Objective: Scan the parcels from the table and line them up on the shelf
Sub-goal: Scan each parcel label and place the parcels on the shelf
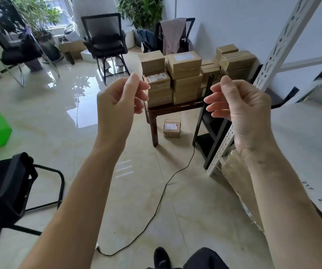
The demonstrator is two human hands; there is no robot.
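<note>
1. Centre of the frame, upper half: the parcels (pixel 183 74) are stacked several deep on a small dark table (pixel 175 107) — by my reading nearly all of the work is left.
2. Below the table, one parcel (pixel 171 128) lies alone on the floor (pixel 117 191), beside the table leg.
3. At the right edge stands the shelf (pixel 304 133); its white board in view carries no parcel, so I judge that nothing has yet been lined up where the picture shows.
4. No scanner is visible; a black cable (pixel 162 193) runs across the floor toward the lower centre.
5. Both forearms are raised in front of the camera, wrists bent, well short of the table.
6. The left hand (pixel 117 105) has loosely curled fingers, thumb and forefinger close together — whether they pinch something thin I cannot tell.
7. The right hand (pixel 241 105) is likewise loosely curled, holding nothing visible.
</note>
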